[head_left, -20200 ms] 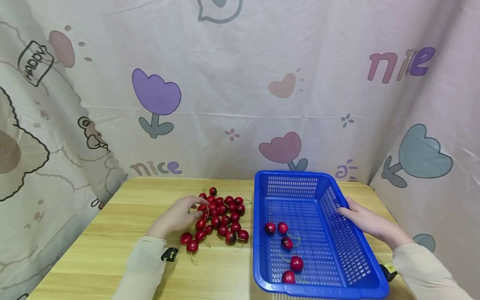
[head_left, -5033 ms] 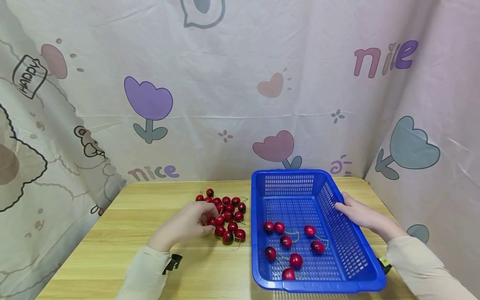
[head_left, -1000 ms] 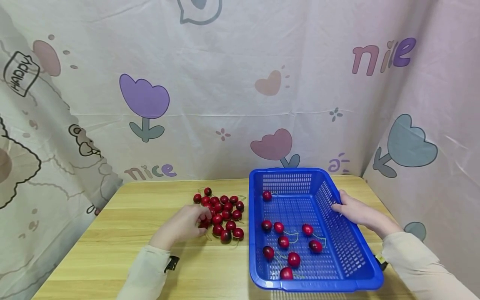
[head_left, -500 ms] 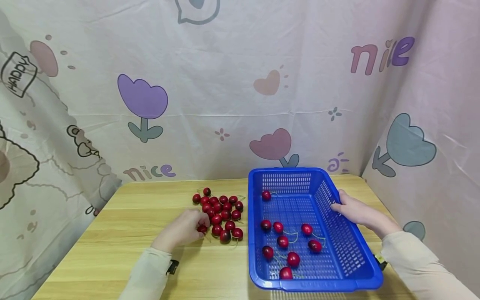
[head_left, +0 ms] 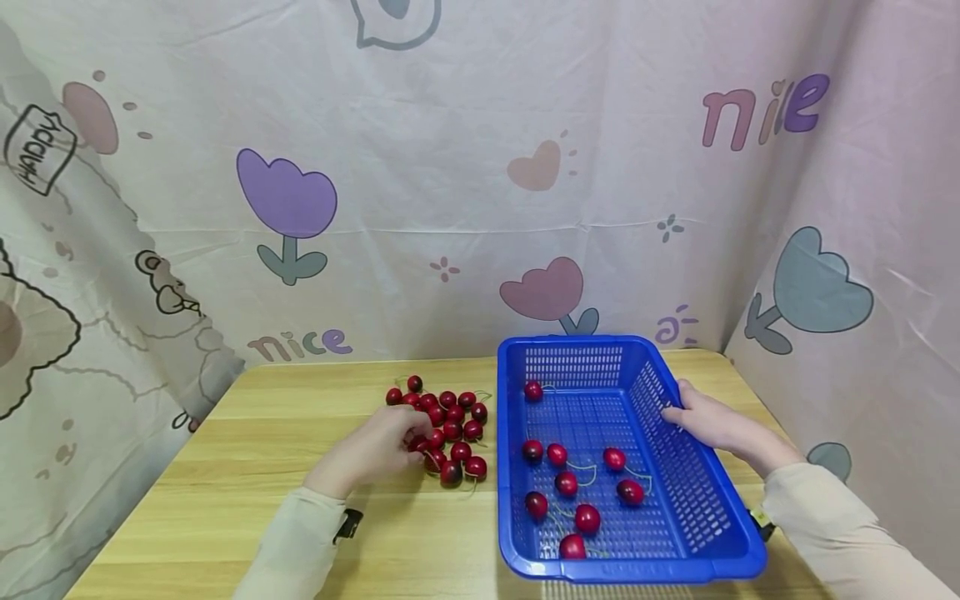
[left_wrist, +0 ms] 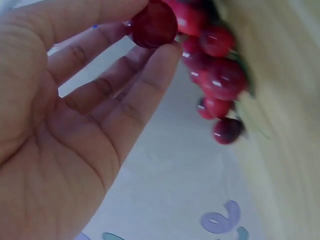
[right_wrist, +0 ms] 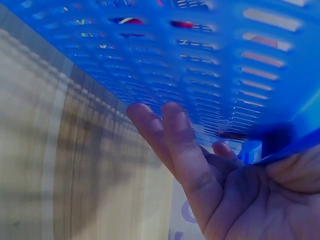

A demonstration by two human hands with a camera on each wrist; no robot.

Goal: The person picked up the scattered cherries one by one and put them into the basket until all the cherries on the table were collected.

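Note:
My left hand (head_left: 375, 450) is at the near left side of a pile of dark red cherries (head_left: 453, 432) on the table. In the left wrist view its thumb and fingers pinch one cherry (left_wrist: 154, 25); other cherries on the table (left_wrist: 222, 77) show beyond it. A blue plastic basket (head_left: 630, 571) with slotted walls stands to the right, several stemmed cherries (head_left: 587, 519) scattered on its floor. My right hand (head_left: 716, 421) grips the basket's right rim, thumb over the inside. From the right wrist, its fingers (right_wrist: 182, 145) lie under the rim against the outer wall.
The pale wooden table (head_left: 202, 500) runs back to a printed cloth (head_left: 420, 167), which hangs behind and on both sides. Between pile and basket the gap is narrow.
Over twenty seconds the pile has shrunk and the basket has gained several cherries. In the last half second my left hand has shifted slightly right, into the pile. My right hand keeps its place.

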